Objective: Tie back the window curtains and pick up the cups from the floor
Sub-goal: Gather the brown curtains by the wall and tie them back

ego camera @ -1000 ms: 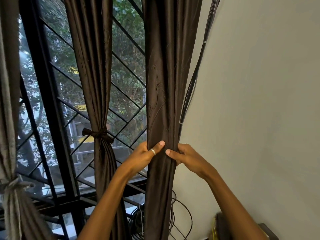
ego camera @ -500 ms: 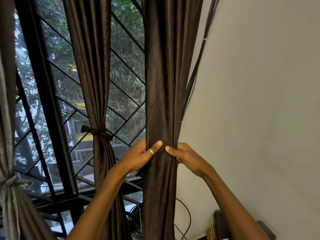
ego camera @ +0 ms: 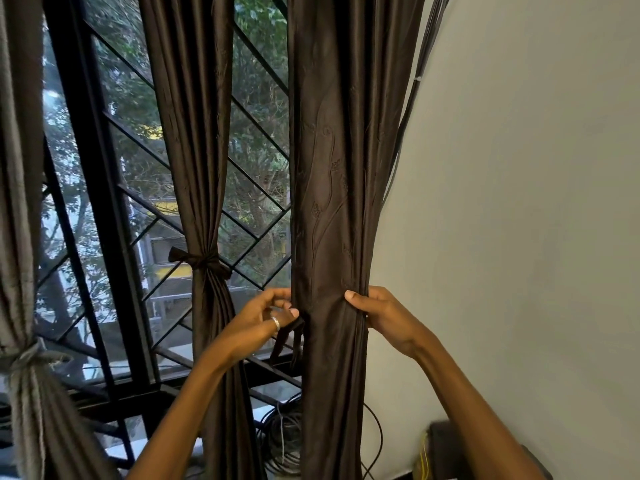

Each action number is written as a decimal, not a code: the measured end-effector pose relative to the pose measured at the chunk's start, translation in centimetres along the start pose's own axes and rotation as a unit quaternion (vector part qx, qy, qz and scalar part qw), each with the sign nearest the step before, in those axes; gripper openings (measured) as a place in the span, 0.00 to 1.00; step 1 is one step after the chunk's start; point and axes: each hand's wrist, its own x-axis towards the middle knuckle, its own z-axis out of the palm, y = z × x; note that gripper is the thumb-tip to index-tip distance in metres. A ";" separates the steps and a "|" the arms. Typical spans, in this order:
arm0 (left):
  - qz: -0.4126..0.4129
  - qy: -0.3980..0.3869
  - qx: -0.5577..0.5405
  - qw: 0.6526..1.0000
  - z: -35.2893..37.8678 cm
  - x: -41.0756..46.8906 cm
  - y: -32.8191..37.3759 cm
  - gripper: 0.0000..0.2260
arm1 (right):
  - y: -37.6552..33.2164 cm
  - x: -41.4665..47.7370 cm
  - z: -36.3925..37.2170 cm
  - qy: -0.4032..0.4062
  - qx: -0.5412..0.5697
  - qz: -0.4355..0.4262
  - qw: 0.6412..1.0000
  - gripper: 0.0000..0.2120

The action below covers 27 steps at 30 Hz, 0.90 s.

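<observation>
A dark brown curtain [ego camera: 332, 188] hangs in front of me, gathered into a bunch at waist height. My right hand [ego camera: 384, 317] clasps its right edge with the thumb across the front. My left hand [ego camera: 266, 317], wearing a ring, pinches a thin dark tie strap [ego camera: 284, 341] that dangles at the curtain's left edge. A second brown curtain [ego camera: 194, 140] to the left is bound by a knotted tie [ego camera: 204, 263]. A grey curtain [ego camera: 20, 237] at the far left edge is bound too. No cups are in view.
A black diamond-pattern window grille [ego camera: 256, 188] stands behind the curtains. Coiled black cables [ego camera: 280, 441] lie below the sill, and cables [ego camera: 412, 98] run up the plain wall [ego camera: 519, 202]. A dark object [ego camera: 446, 448] sits at the wall's foot.
My left hand has come off the front of the curtain, moved to its left edge and taken hold of the tie strap. My right hand stays clasped on the bunch.
</observation>
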 end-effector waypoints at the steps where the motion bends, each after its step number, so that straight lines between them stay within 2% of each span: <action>1: 0.002 0.002 0.005 1.000 0.0 0.0 -0.1 0.13 | -0.1 0.0 0.1 0.001 0.001 0.001 1.000 0.22; 4: 0.001 0.023 0.012 1.000 0.0 0.1 -0.4 0.11 | -0.1 -0.1 0.3 -0.001 0.003 0.000 1.000 0.21; 9: -0.009 0.112 0.015 0.994 0.6 0.8 -1.2 0.11 | -0.1 -0.2 0.6 0.000 0.001 -0.007 1.000 0.21; 11: -0.002 0.120 0.013 0.993 1.2 1.0 -0.9 0.09 | -0.3 -0.3 0.8 -0.001 -0.002 -0.008 1.000 0.20; 13: 0.009 0.090 0.018 0.996 2.0 1.2 -0.2 0.07 | -0.4 -0.4 1.0 -0.003 -0.005 -0.009 1.000 0.19; 17: 0.025 0.010 -0.002 1.000 3.4 1.5 1.1 0.18 | -0.4 -0.5 1.3 -0.011 -0.019 -0.012 1.000 0.14; 20: 0.005 -0.031 -0.093 0.995 4.4 1.4 2.1 0.16 | -0.5 -0.7 1.4 -0.008 -0.028 -0.021 0.999 0.15; 22: -0.014 -0.032 -0.165 0.986 4.9 1.4 2.1 0.12 | -0.4 -0.8 1.3 0.003 -0.060 -0.036 0.998 0.17; 24: -0.035 -0.025 -0.221 0.974 5.0 1.6 1.9 0.19 | -0.3 -0.8 1.3 0.015 -0.088 -0.046 0.995 0.21; 27: -0.028 -0.049 -0.211 0.976 4.9 1.8 1.5 0.23 | -0.4 -0.7 1.6 0.029 -0.154 -0.066 0.985 0.18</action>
